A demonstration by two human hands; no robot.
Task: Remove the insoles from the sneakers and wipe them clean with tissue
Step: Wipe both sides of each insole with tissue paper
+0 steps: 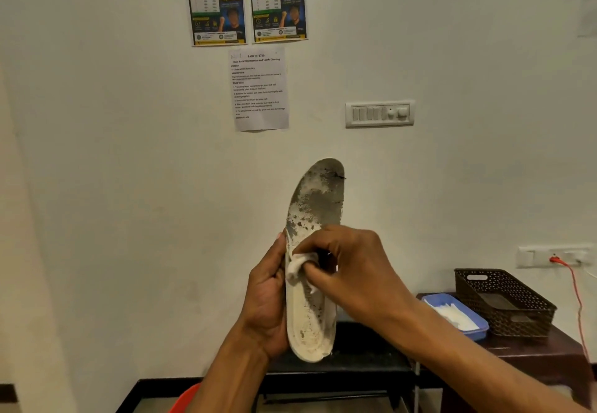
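Left hand grips an upright insole as right hand pinches tissue mid-wipe; the stained toe above likely comes next.

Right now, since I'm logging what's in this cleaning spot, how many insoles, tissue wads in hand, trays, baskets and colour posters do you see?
Insole: 1
Tissue wad: 1
Blue tray: 1
Brown basket: 1
Colour posters: 2
Total: 6

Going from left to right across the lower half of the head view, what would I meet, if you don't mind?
left hand → insole → right hand → blue tray → brown basket → red cable
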